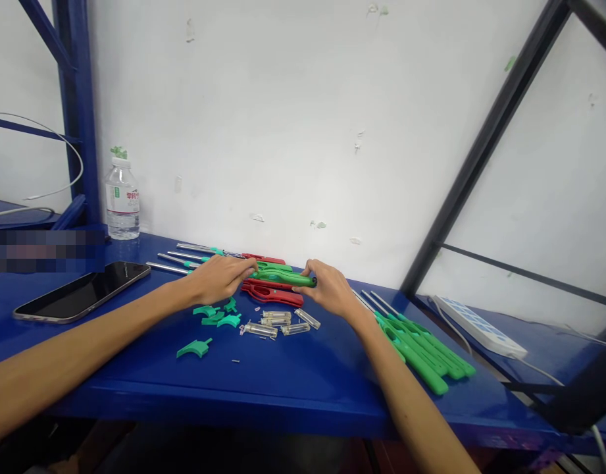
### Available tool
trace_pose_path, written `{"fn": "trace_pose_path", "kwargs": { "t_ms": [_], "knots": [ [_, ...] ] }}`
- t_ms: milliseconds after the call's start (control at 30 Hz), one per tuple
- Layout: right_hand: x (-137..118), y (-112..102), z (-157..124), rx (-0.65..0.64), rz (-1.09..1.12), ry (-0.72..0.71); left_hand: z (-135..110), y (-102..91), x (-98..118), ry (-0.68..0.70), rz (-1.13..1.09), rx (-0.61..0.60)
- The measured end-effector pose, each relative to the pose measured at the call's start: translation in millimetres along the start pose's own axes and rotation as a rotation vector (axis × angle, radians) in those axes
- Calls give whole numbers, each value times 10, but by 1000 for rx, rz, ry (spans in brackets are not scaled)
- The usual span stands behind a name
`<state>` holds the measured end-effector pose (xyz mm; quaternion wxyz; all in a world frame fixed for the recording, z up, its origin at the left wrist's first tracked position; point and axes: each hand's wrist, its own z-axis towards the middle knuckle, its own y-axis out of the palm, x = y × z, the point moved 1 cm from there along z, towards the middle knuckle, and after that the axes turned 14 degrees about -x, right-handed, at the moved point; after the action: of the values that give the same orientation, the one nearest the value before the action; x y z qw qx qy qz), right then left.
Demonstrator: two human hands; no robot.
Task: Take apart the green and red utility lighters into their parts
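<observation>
A green long-reach lighter casing [285, 278] is held up between my hands above the blue table. My left hand [221, 276] pinches its left end. My right hand [327, 286] closes around its right end. Red lighter casing halves [276, 294] lie just under and behind it. Metal lighter tubes [172, 268] with teal collars stick out past my left hand. In front lie teal triggers [197, 347] and several clear gas tanks [260, 330]. Finished-looking green lighters [416, 355] lie side by side right of my right forearm.
A phone [80, 289] lies at the left of the table [293, 382]. Behind it stands a water bottle [122, 201] against the white wall. A white power strip [480, 327] is on the right, beyond a dark slanted post [485, 151]. Tiny metal pieces [235, 361] lie near the front.
</observation>
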<state>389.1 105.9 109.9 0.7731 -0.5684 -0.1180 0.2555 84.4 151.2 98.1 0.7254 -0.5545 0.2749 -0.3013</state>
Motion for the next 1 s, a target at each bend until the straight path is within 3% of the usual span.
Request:
{"fn": "trace_pose_path", "kwargs": {
  "t_ms": [667, 1000],
  "knots": [
    [-9, 5, -4, 8, 0, -8, -1, -8, 24, -23, -10, -3],
    [-4, -63, 18, 35, 3, -7, -18, -85, 102, -229, 56, 59]
  ]
}}
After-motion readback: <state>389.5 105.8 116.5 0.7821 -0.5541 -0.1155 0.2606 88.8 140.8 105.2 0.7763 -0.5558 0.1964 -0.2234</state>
